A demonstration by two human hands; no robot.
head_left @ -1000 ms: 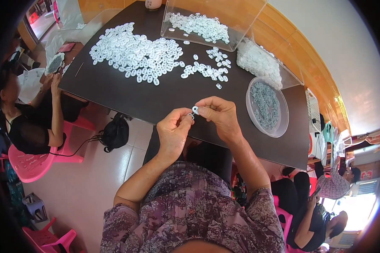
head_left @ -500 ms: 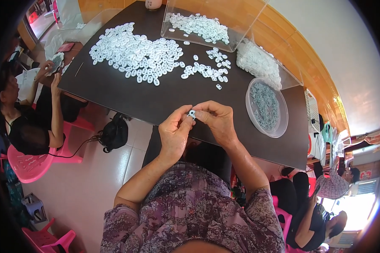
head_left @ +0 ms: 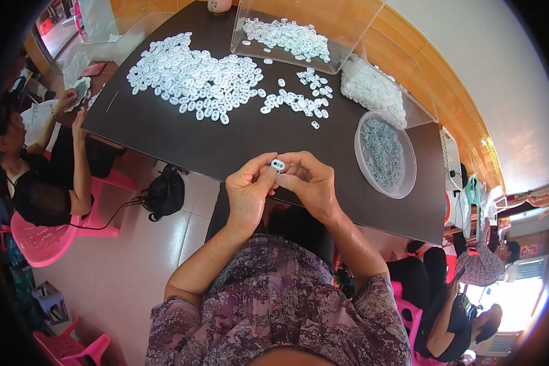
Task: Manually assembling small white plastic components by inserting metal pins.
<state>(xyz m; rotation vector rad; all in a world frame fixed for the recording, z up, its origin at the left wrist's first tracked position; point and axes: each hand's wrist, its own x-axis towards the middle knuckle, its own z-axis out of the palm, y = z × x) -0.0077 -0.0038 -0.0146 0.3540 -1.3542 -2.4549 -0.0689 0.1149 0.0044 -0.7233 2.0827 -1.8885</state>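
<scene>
Over the near edge of the table, a small white oval plastic piece [head_left: 278,165] with two dark holes is held between my hands. My left hand [head_left: 245,198] pinches it from the left with thumb and bent fingers. Closed as well, my right hand [head_left: 316,186] grips it from the right, its thumb below the piece. The fingers hide the piece's lower part. Farther back lies a wide pile of similar white oval pieces [head_left: 195,76]. To its right is a smaller scatter of white pieces [head_left: 296,102]. A round clear tub [head_left: 410,174] at the right holds many small grey-green parts.
At the back of the dark table [head_left: 238,146], a clear box [head_left: 280,60] contains small white parts. Beside it lies a clear bag of white parts [head_left: 372,91]. A person [head_left: 36,165] sits at the left near a pink chair [head_left: 39,241]; others sit at the right.
The white piece has turned so that its two-holed face now shows more fully. My right thumb has slid down from its upper edge. Both hands stay in nearly the same place.
</scene>
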